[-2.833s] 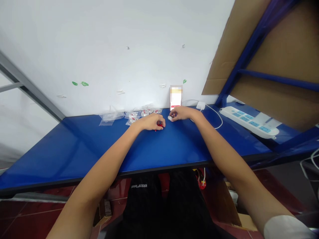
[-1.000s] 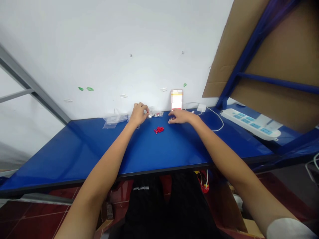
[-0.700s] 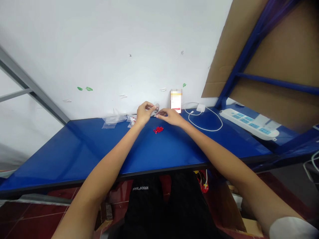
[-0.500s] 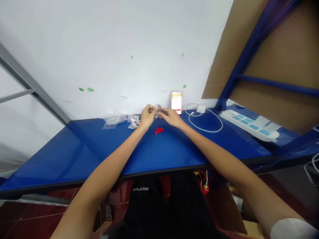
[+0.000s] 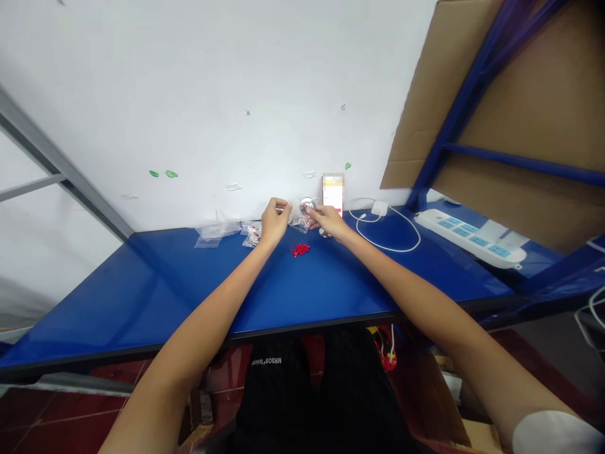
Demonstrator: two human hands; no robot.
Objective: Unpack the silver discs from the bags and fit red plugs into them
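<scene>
My right hand pinches a small clear plastic bag with a round shiny silver disc in it, raised just above the back of the table. To its left, my left hand is closed in a pinch, apart from the disc. Whatever its fingertips hold, if anything, is too small to make out. Between my forearms lies a small heap of red pieces, their kind unclear. Another round silver piece rests on the table, partly hidden by my right hand. Bagged silver discs lie beside my left wrist.
Flat clear plastic bags lie at the back left of the blue table. A phone leans on the wall behind my right hand. A white charging cable and a power strip lie to the right.
My hands have moved apart, the left one slightly leftward. The disc in the bag now faces me in my right hand. A silver piece now shows under that hand.
</scene>
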